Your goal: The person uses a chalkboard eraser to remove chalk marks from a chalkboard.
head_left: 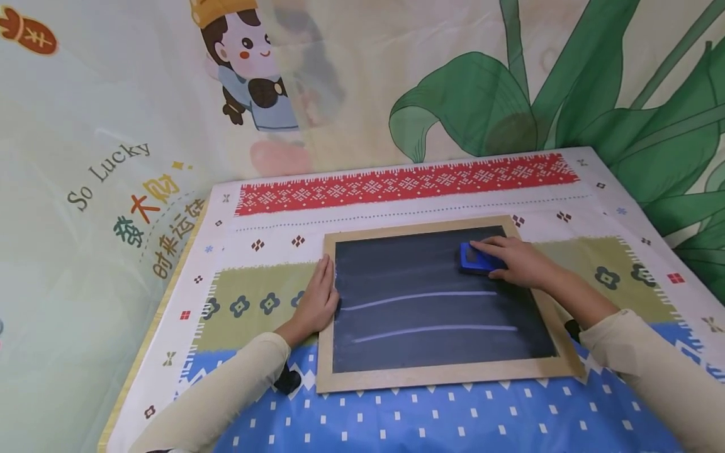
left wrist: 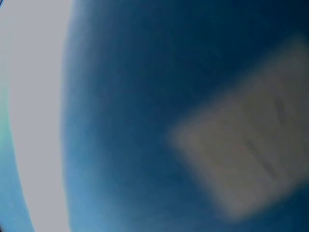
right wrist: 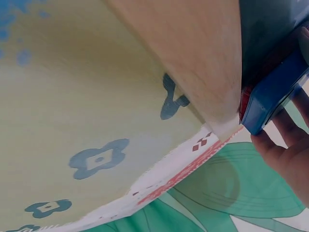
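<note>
A wood-framed chalkboard (head_left: 436, 302) lies flat in the centre of the head view, on a patterned tablecloth (head_left: 396, 415). The right hand (head_left: 518, 261) grips a blue eraser (head_left: 474, 258) pressed against the board's upper right area. Two faint chalk lines (head_left: 419, 299) remain across the middle. The left hand (head_left: 317, 302), fingers straight and flat, presses on the frame's left edge. The left wrist view is too blurred to read; the right wrist view shows the eraser (right wrist: 275, 96) at the frame's corner with fingers (right wrist: 289, 150) curled around it. A likely risk: the board sliding on the smooth cloth if the left hand's pressure eases, or the eraser running off the frame and bunching the cloth.
</note>
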Available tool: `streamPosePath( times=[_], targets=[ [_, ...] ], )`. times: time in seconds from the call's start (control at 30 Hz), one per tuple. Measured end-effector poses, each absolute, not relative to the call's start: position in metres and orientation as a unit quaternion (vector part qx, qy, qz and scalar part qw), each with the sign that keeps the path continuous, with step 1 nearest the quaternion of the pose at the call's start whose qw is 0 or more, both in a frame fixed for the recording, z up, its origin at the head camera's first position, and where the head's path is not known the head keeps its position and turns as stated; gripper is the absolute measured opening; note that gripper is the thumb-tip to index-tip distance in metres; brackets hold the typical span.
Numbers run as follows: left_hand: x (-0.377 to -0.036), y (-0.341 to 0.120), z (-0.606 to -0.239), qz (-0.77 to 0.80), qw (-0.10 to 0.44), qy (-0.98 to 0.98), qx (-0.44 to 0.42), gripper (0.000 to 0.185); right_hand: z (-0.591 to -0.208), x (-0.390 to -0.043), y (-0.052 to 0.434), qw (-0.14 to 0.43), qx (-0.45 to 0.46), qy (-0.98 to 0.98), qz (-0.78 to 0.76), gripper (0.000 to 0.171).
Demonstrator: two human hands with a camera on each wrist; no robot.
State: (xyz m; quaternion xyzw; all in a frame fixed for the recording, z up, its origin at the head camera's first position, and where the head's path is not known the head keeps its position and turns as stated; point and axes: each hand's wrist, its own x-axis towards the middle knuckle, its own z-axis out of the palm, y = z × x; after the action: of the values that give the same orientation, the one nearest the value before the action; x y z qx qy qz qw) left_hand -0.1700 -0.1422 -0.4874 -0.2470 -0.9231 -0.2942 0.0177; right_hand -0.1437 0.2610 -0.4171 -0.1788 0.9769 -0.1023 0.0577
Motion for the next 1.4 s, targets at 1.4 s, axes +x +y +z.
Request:
streamPosePath(
  times=[1.4],
  targets=[
    [-0.178, -0.142, -0.488, -0.281, -0.004, -0.932, -0.231, 0.060, -0.414, -0.107, 0.223, 0.085, -0.182, 0.973, -0.111, 0.068]
  ],
)
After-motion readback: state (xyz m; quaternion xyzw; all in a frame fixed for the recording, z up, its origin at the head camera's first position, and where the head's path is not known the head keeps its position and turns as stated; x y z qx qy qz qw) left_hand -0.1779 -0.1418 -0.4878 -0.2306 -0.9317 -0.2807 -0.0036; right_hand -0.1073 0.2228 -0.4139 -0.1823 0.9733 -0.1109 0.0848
